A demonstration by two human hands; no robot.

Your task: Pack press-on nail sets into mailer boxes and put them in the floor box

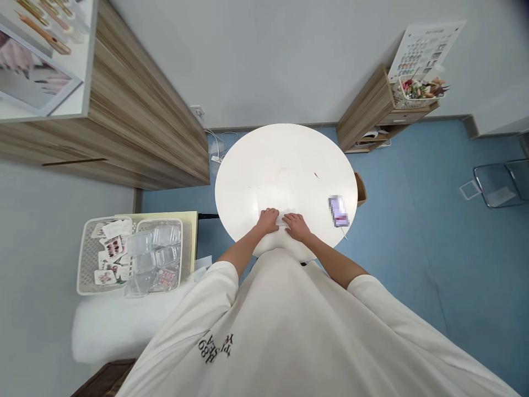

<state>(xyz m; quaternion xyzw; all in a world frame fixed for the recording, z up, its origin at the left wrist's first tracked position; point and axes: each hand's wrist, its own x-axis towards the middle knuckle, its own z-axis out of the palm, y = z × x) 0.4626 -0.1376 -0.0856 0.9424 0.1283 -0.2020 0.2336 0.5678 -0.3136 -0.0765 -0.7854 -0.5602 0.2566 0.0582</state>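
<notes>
White shirt (281, 331) nearest the head camera, dark lettering (215, 347) on own left side. Bare forearms out to near edge of round white bench (285, 149). Left grip (269, 219) palm down, fingers bent, at left end of small pale see-through piece (281, 218); right grip (296, 225) palm down, fingers towards the left, at right end. Piece on or just above near part of bench, between both; exact shape too small to tell. Can't tell how tightly closed, either side, nor whether pinching or only pressing.

Same bench, right side: purple rectangular item (339, 211), pixelated, white cable (344, 234) at near end. Small dark mark (316, 175) farther off.

To the left, on pale yellow surface (189, 226): white basket (85, 253) of printed cards (113, 248); next to it, second basket (181, 248) with clear plastic boxes (155, 251). White rounded bundle (115, 331) nearer.

Far left: wood-grain cabinet (152, 110), with framed picture (35, 71) and brush-like tools (43, 33) on white top. Far right: small wooden cabinet (366, 105), flower basket (419, 94) and printed board (425, 52) on top. Metal-framed chair (502, 184) on blue floor (413, 231), right edge.
</notes>
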